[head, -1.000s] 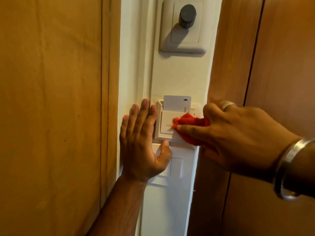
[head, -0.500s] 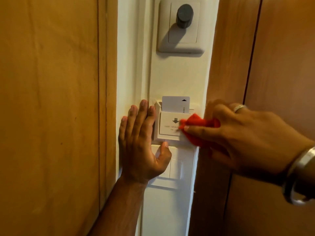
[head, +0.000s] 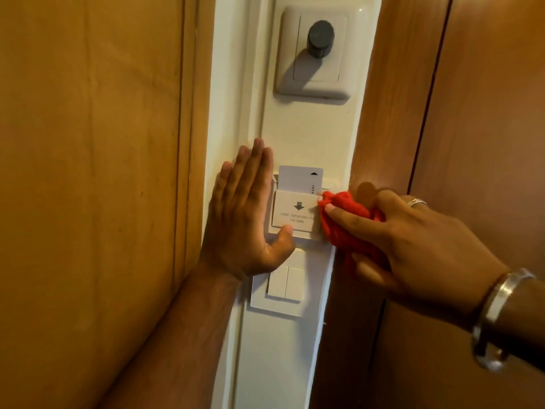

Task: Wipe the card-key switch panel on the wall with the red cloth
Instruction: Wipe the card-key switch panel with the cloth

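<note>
The white card-key switch panel [head: 295, 215] is fixed to a narrow white wall strip, with a white key card [head: 299, 179] standing in its slot and a black arrow printed on its face. My right hand [head: 413, 240] is closed on a bunched red cloth [head: 345, 219], pressing it against the panel's right edge. My left hand [head: 241, 214] lies flat on the wall, fingers up along the panel's left side, thumb touching its lower edge.
A dimmer plate with a dark round knob [head: 320, 38] sits above the panel. A double rocker switch [head: 285, 283] is just below it. Wooden panels flank the white strip on the left [head: 88, 172] and right [head: 472, 113].
The red cloth has slid from the middle of the panel face to its right edge, uncovering the arrow and printed text. My left hand stayed flat on the wall.
</note>
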Available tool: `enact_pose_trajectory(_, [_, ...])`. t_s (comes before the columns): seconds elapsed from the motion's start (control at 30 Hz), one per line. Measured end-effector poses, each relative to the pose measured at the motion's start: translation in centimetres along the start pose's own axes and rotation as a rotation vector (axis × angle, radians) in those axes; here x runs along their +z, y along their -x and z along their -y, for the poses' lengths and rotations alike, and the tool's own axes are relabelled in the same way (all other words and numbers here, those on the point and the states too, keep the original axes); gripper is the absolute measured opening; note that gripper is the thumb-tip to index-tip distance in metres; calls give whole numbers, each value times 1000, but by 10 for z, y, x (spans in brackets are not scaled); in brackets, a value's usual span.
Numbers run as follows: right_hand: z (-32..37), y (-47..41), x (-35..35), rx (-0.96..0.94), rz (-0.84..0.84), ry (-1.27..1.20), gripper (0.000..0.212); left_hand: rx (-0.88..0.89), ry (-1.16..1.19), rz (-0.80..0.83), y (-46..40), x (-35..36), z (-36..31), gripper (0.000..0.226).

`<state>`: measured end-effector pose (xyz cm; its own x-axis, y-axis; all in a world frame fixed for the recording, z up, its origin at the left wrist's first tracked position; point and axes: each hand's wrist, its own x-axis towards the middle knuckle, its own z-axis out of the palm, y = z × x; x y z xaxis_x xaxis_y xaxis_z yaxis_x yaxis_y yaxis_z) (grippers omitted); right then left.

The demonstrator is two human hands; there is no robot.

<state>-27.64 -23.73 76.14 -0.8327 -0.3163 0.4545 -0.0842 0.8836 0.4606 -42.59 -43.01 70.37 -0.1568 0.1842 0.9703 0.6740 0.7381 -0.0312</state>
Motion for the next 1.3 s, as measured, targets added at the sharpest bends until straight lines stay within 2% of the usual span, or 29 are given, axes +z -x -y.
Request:
enact_pose_trajectory(0.13, [7, 1, 10, -12, -18, -50, 70, 21, -60, 53, 11, 3, 4, 102])
enact_pose_trajectory(0.3, [0, -4, 6, 51, -48, -90, 67, 43, -88, 2, 17, 9, 6, 98])
enact_pose_trajectory(0.47, [5, -1, 20, 9, -4, -52, 72, 49, -76, -34, 18, 11, 8, 94])
enact_pose_trajectory(0.57, [1, -6, 12, 64, -66, -89, 70, 54, -54, -62, 19, 13, 8, 93])
enact_pose_trajectory(0.7, [6, -4, 21, 14, -59, -63, 72, 48, -41, -70, 21, 14, 9, 92])
enact_pose_trajectory(0.83, [1, -7, 14, 44, -110, -79, 71, 51, -42, -72, 21, 13, 7, 91])
enact_pose_trajectory(0.97, [7, 0, 22, 5, -48, -36, 71, 42, -49, -73, 21, 13, 7, 90])
enact_pose_trajectory(1.07, [4, -4, 16, 61, -120, -51, 70, 47, -55, -77, 21, 13, 8, 90])
enact_pose_trajectory(1.2, [11, 2, 28, 7, -72, -29, 73, 47, -47, -71, 22, 15, 8, 90])
enact_pose_trajectory(1.3, [-4, -1, 18, 36, -119, -1, 69, 46, -53, -65, 21, 13, 8, 89])
